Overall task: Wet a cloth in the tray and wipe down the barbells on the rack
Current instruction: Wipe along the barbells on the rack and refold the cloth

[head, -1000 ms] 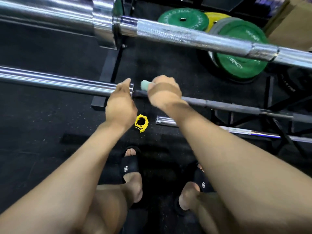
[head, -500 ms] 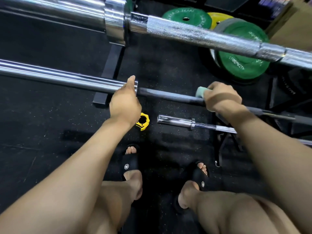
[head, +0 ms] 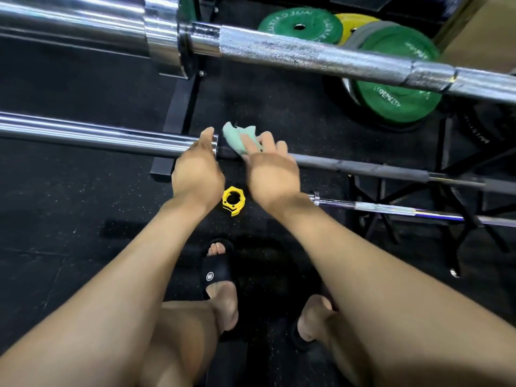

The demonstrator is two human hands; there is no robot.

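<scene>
Chrome upper barbell (head: 307, 55) spans the top of view, knurled shaft running right. Below it lies the middle barbell (head: 363, 170), chrome sleeve on the left, dark shaft on the right; this is the bar being wiped. A third, thinner bar (head: 391, 209) sits lower right. Green plates (head: 396, 88) lean behind; lettering on them partly reads "STRENGTH", the rest too blurred. Black slide sandal (head: 216, 272) carries a small round white logo, not legible. Yellow collar (head: 233, 200) lies on the floor between the wrists.

Change: half a second ago the right hand was far along the dark shaft; it is now back at the sleeve collar. Judgement: one return stroke completed, shaft pass near done.

Left hand (head: 199, 169) curls round the sleeve end, steadying it. Right hand (head: 272, 166), fingers mostly extended, presses the pale green cloth (head: 237, 138) onto the shaft beside the collar.
</scene>
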